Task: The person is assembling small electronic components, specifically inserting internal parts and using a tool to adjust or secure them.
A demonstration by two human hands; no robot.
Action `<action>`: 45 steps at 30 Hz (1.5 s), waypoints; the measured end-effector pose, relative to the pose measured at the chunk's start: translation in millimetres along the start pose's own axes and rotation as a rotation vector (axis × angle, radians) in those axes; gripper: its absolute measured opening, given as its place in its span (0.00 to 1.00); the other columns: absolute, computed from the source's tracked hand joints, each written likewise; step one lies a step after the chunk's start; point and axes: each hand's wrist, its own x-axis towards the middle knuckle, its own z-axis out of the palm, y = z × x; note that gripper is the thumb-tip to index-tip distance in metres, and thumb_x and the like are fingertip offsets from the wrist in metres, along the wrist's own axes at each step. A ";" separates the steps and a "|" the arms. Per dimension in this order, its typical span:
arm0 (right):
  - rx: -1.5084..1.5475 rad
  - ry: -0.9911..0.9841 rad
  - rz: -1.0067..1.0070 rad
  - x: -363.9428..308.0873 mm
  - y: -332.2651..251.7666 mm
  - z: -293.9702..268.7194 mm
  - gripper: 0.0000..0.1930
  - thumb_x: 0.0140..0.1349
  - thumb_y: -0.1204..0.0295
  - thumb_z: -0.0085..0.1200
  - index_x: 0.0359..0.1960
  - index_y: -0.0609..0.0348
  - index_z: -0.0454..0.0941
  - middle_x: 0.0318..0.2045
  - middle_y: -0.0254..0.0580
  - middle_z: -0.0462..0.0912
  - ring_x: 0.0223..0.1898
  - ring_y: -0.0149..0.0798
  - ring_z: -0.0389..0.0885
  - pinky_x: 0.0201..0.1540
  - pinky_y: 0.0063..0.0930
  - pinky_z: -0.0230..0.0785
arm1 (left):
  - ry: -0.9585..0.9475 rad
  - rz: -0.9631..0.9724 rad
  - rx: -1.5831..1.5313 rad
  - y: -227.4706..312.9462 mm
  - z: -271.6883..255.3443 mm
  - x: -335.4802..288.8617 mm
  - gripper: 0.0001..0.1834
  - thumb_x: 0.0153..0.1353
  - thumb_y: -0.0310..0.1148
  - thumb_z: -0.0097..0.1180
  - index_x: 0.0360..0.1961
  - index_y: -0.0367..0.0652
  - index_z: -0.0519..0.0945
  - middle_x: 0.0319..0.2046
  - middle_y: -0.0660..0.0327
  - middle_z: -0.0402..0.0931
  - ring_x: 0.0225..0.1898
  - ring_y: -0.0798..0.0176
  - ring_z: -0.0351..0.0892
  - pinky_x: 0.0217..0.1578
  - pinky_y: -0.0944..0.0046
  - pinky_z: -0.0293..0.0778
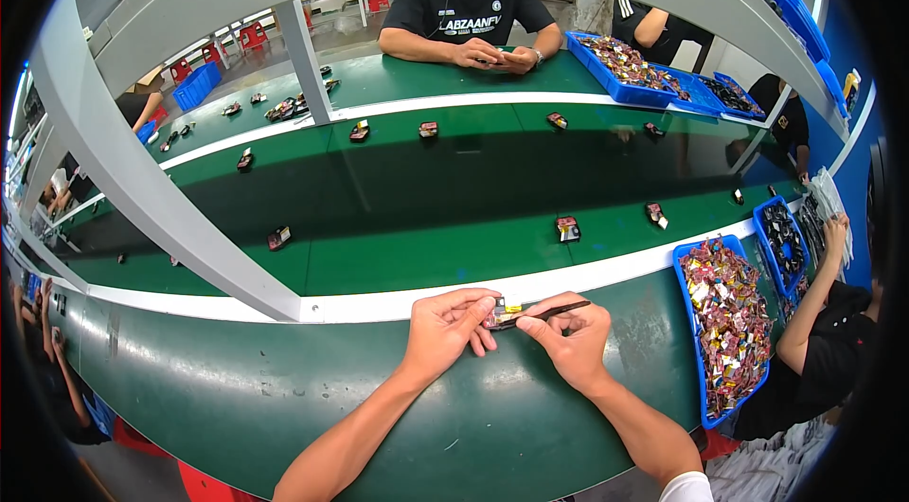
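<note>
My left hand (450,330) is closed on a small electronic assembly (502,313), pinched between thumb and fingers above the green worktop's far edge. The piece shows reddish, yellow and white parts with a dark edge. In my right hand (574,339) is a slim black stick-like tool (566,309), possibly tweezers, gripped between thumb and forefinger. Its inner end reaches the assembly, but my fingers and its small size hide exactly where it touches. Both hands are close together, with the forearms over the worktop (379,417).
A blue tray (705,388) heaped with similar small parts stands at right, beside a blue tray (781,246) of black pieces. Beyond a white rail (407,303), scattered assemblies (568,228) lie on the green conveyor belt (436,246). A grey frame post (180,218) slants at left. Co-workers sit opposite and right.
</note>
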 end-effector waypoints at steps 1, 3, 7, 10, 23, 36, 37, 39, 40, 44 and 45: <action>0.019 0.008 0.011 0.3 -0.7 0.2 0.04 0.55 0.83 0.69 0.31 0.67 0.85 0.30 0.35 0.87 0.17 0.14 0.62 0.19 0.12 0.52 | 0.006 -0.007 -0.006 1.1 0.6 -0.2 0.13 0.70 0.29 0.56 0.48 0.28 0.82 0.29 0.52 0.82 0.22 0.62 0.84 0.18 0.69 0.78; 0.000 0.013 -0.014 1.0 0.7 -0.8 0.05 0.54 0.83 0.69 0.31 0.67 0.85 0.30 0.35 0.87 0.16 0.14 0.63 0.19 0.13 0.52 | 0.013 -0.014 -0.013 2.6 1.0 -0.3 0.13 0.70 0.29 0.57 0.47 0.28 0.82 0.29 0.53 0.82 0.22 0.63 0.83 0.19 0.69 0.77; -0.098 0.003 -0.114 0.7 -0.2 -0.2 0.05 0.53 0.81 0.70 0.31 0.66 0.86 0.30 0.35 0.87 0.15 0.16 0.64 0.19 0.14 0.54 | 0.025 -0.014 -0.018 4.1 1.2 1.0 0.13 0.70 0.29 0.57 0.47 0.28 0.82 0.29 0.52 0.83 0.21 0.64 0.83 0.19 0.70 0.77; -0.191 -0.015 -0.178 -1.0 1.3 -0.8 0.06 0.52 0.79 0.71 0.31 0.64 0.86 0.29 0.35 0.88 0.14 0.17 0.65 0.18 0.15 0.55 | 0.025 -0.015 -0.011 1.8 0.4 1.0 0.13 0.70 0.30 0.57 0.47 0.28 0.82 0.29 0.53 0.83 0.21 0.64 0.83 0.19 0.70 0.77; -0.322 -0.003 -0.390 1.1 -3.3 2.3 0.06 0.49 0.79 0.72 0.29 0.57 0.87 0.26 0.33 0.89 0.11 0.23 0.66 0.18 0.19 0.56 | -0.018 0.001 0.063 6.1 3.5 0.6 0.13 0.67 0.24 0.59 0.50 0.29 0.81 0.29 0.56 0.82 0.24 0.67 0.83 0.21 0.71 0.77; -0.425 -0.046 -0.623 0.6 2.3 6.9 0.09 0.45 0.83 0.69 0.26 0.54 0.88 0.27 0.31 0.89 0.17 0.25 0.79 0.19 0.19 0.57 | 0.043 -0.044 0.129 4.5 10.0 1.0 0.11 0.64 0.22 0.61 0.47 0.30 0.82 0.26 0.58 0.82 0.21 0.70 0.80 0.20 0.71 0.76; -0.416 -0.044 -0.635 0.4 3.3 8.3 0.08 0.45 0.83 0.69 0.26 0.54 0.88 0.27 0.31 0.89 0.17 0.25 0.79 0.19 0.19 0.57 | 0.070 -0.034 0.152 3.6 9.3 0.6 0.10 0.64 0.22 0.61 0.46 0.29 0.82 0.26 0.58 0.82 0.20 0.70 0.80 0.20 0.70 0.77; -0.444 -0.051 -0.639 0.5 0.6 6.8 0.08 0.46 0.83 0.69 0.27 0.54 0.88 0.28 0.32 0.89 0.15 0.25 0.75 0.19 0.19 0.58 | 0.087 -0.023 0.177 1.1 8.4 3.4 0.09 0.64 0.22 0.61 0.45 0.29 0.83 0.26 0.58 0.81 0.20 0.69 0.80 0.20 0.70 0.77; -0.422 -0.010 -0.630 1.0 1.8 6.8 0.08 0.47 0.82 0.70 0.28 0.55 0.87 0.29 0.32 0.89 0.17 0.27 0.78 0.20 0.20 0.59 | 0.168 0.001 0.180 0.3 6.8 7.4 0.09 0.64 0.22 0.60 0.44 0.29 0.82 0.26 0.57 0.81 0.20 0.68 0.81 0.20 0.69 0.78; -0.335 0.121 -0.562 6.6 0.3 7.1 0.08 0.49 0.81 0.71 0.30 0.57 0.85 0.31 0.34 0.89 0.16 0.28 0.76 0.20 0.21 0.62 | 0.400 0.142 0.295 9.2 -27.0 40.2 0.10 0.67 0.23 0.56 0.46 0.27 0.80 0.26 0.55 0.80 0.21 0.65 0.83 0.19 0.68 0.80; -0.338 0.131 -0.564 6.0 0.7 5.0 0.08 0.49 0.81 0.71 0.30 0.57 0.85 0.31 0.34 0.89 0.16 0.28 0.76 0.20 0.21 0.62 | 0.486 0.137 0.334 15.1 -34.7 51.6 0.10 0.66 0.23 0.57 0.46 0.27 0.80 0.29 0.55 0.80 0.21 0.64 0.83 0.18 0.67 0.80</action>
